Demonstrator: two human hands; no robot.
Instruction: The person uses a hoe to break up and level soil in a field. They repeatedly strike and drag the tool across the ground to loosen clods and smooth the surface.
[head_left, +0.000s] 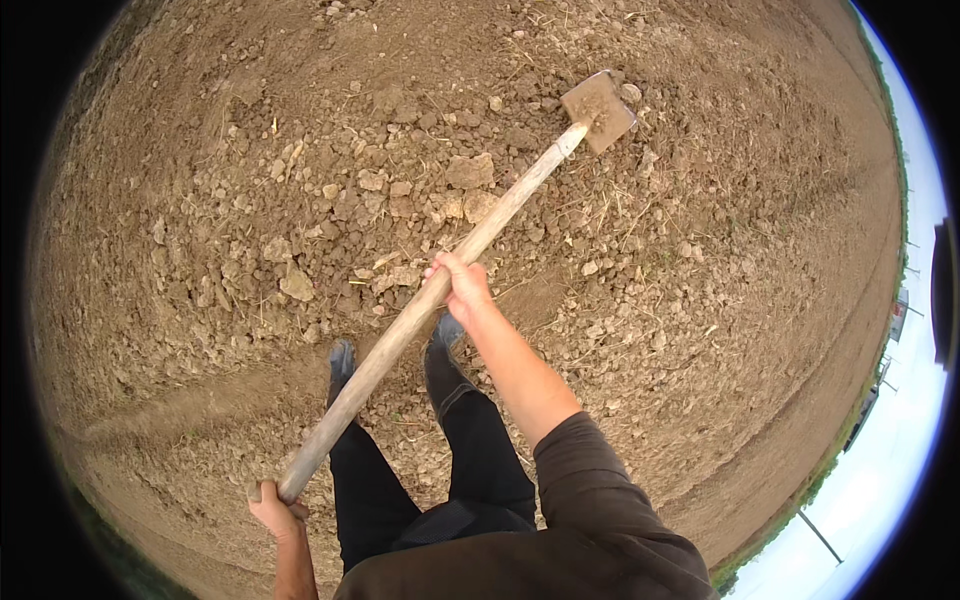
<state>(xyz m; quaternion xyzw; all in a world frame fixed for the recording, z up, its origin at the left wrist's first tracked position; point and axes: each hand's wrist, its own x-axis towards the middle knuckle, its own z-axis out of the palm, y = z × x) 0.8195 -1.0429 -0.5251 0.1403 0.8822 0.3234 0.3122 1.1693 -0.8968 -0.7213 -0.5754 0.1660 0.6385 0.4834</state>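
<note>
A shovel with a long wooden shaft (391, 345) runs slantwise across the view, from the lower left to the upper right. My left hand (276, 510) is closed around the grip at its near end. Further up, about the middle of the shaft, my right hand (461, 283) is wrapped around the wood. The flat, squarish metal blade (611, 124) is coated with soil and has a few crumbs of earth on it. It is over the clods at the upper right; whether it touches the ground I cannot tell.
Loose, cloddy soil (247, 187) with bits of straw spreads all around. Larger clods, one a flat lump (470, 171), lie beneath and beside the shaft. My boots (343, 361) stand just below the broken clods. Poles (819, 536) and greenery rise at the far right edge.
</note>
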